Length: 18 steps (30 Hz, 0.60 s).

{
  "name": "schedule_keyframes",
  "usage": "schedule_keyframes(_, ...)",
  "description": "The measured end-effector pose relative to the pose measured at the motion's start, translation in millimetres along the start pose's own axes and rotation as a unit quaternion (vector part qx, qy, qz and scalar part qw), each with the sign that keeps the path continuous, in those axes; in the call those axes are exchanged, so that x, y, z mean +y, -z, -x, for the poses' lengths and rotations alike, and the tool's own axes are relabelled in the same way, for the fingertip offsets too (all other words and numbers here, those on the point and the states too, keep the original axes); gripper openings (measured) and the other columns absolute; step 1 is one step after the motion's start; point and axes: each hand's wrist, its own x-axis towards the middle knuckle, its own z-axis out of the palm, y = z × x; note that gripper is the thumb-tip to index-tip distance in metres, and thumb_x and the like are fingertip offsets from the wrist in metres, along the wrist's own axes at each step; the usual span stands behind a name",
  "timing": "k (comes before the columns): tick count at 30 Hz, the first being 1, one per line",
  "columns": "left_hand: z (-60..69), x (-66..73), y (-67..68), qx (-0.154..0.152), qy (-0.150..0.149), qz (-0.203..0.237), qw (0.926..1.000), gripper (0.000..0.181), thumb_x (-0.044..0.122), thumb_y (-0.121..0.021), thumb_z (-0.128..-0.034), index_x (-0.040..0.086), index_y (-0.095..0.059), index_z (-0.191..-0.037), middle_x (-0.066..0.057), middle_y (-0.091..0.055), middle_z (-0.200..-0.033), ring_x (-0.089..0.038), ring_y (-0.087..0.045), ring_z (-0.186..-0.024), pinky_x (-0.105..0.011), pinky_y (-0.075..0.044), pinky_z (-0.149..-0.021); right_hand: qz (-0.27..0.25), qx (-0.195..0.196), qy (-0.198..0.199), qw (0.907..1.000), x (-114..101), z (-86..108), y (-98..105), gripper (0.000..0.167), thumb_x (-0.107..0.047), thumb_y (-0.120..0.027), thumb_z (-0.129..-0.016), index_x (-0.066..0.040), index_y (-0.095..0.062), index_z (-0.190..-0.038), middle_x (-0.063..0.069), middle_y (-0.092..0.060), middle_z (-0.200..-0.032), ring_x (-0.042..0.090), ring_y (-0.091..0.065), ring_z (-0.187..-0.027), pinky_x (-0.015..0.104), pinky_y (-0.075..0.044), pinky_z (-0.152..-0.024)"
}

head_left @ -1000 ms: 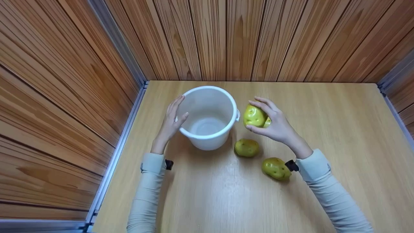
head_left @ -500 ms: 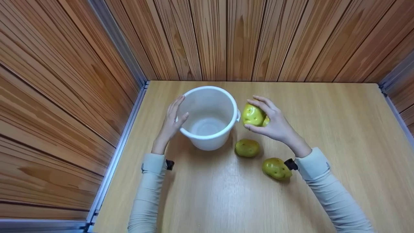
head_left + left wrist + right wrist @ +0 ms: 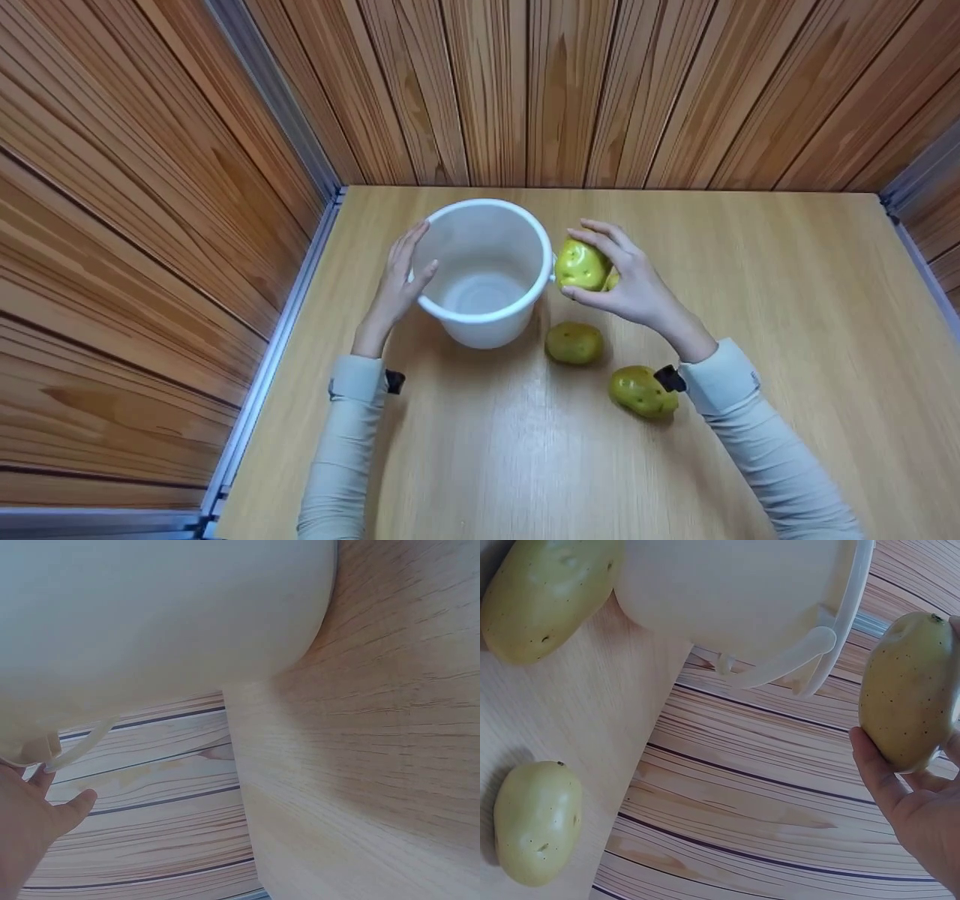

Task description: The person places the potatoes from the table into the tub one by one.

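My right hand (image 3: 634, 281) grips a yellow-green potato (image 3: 581, 265) between fingers and thumb, just right of the bucket. In the right wrist view that potato (image 3: 911, 690) is raised off the table. The white bucket (image 3: 484, 319) stands upright; no contents show inside. At its left rim is my left hand (image 3: 397, 277), fingers fairly straight along the edge and thumb pointing inward. The left wrist view has this hand (image 3: 34, 821) beside the rim and handle (image 3: 86, 746), its thumb apart from the bucket. Two more potatoes lie on the table, one nearer (image 3: 643, 391), one by the bucket (image 3: 574, 343).
A light wooden table (image 3: 480, 465) carries everything. Wood-plank walls rise behind (image 3: 555, 90) and at the left (image 3: 135, 247). A metal rail (image 3: 270, 352) runs along the table's left edge.
My right hand has moved slightly left with the potato, closer to the bucket's rim. The left hand, the bucket and the two potatoes on the table stay where they were.
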Motion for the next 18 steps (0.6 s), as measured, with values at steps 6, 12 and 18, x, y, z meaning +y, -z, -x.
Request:
schedule_keyframes(6,0.2,-0.1,0.4,0.001,0.004,0.001,1.0,0.062,0.04,-0.054,-0.0874,0.034,-0.029,-0.144,0.009,-0.026,-0.151,-0.017,-0.019,-0.139,-0.059,-0.023,-0.106,0.0,0.001,0.0,1.0,-2.4,-2.3,-2.0,0.069,-0.036,-0.078,-0.072,-0.029,-0.048,-0.134,0.002,-0.037,-0.141,0.026,-0.042,-0.123,0.045,-0.044,-0.091)
schedule_keyframes(12,-0.1,-0.8,-0.2,0.003,-0.005,0.006,1.0,0.063,0.038,-0.054,-0.0874,0.032,-0.029,-0.145,0.0,-0.026,-0.152,-0.019,-0.019,-0.139,-0.061,-0.022,-0.106,0.002,-0.001,0.004,1.0,-2.6,-6.9,-2.8,0.069,-0.036,-0.077,-0.073,-0.028,-0.048,-0.134,0.002,-0.038,-0.142,0.025,-0.044,-0.123,0.043,-0.045,-0.091)
schedule_keyframes(18,0.4,0.7,-0.3,0.002,0.001,0.008,1.0,0.063,0.036,-0.054,-0.0876,0.033,-0.028,-0.145,0.002,-0.025,-0.152,-0.019,-0.019,-0.139,-0.061,-0.024,-0.105,0.0,-0.006,0.005,1.0,-3.5,-9.4,-3.4,0.069,-0.035,-0.077,-0.073,-0.028,-0.047,-0.135,0.005,-0.037,-0.142,0.025,-0.044,-0.122,0.043,-0.046,-0.09)
